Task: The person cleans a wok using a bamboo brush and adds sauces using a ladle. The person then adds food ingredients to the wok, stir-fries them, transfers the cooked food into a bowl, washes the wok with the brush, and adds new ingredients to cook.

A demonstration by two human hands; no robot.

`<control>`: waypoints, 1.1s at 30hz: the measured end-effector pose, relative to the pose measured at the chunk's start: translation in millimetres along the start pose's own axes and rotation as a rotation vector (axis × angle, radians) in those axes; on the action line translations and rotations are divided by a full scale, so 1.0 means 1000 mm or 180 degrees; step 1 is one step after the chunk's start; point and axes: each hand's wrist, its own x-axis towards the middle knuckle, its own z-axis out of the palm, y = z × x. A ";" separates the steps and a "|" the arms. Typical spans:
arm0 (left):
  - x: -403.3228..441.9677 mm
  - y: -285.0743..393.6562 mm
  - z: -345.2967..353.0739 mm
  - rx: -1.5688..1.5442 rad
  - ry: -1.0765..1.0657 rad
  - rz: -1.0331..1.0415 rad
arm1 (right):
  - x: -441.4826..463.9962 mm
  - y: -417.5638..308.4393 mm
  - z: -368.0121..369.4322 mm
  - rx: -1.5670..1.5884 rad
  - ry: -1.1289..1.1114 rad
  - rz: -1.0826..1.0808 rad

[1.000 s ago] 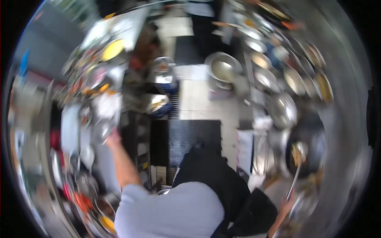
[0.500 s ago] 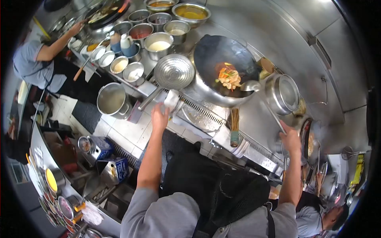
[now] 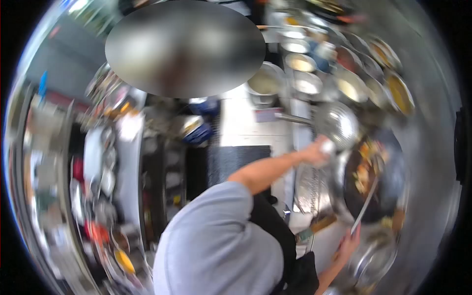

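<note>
A grey blur [image 3: 184, 49] swallows the far aisle [image 3: 246, 123]. The white bundle [image 3: 328, 145] in the left hand [image 3: 313, 153] is too smeared to name, the ladle [image 3: 367, 204] tip streaks into the food [image 3: 363, 176], and my view's top edge crops a pan [image 3: 328, 15].

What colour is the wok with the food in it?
The wok is dark grey to black; see the head view.

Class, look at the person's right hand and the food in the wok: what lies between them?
In the head view, the ladle handle spans that stretch, running from the right hand over the wok toward the food.
</note>
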 end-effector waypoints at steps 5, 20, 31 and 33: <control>-0.016 0.054 0.074 -0.2020 0.0094 -0.0945 | -0.034 0.058 -0.075 -0.0291 -0.0444 -0.0416; 0.042 0.031 0.161 -0.2380 -0.1164 -0.1685 | -0.136 0.017 -0.010 -0.0025 0.1204 0.0046; -0.054 0.110 0.106 -0.2571 -0.1082 -0.1700 | -0.230 -0.105 -0.033 -0.1262 -0.0177 0.0446; -0.046 0.099 0.110 -0.2310 -0.1061 -0.1472 | -0.202 -0.106 -0.014 -0.1208 -0.0071 0.0735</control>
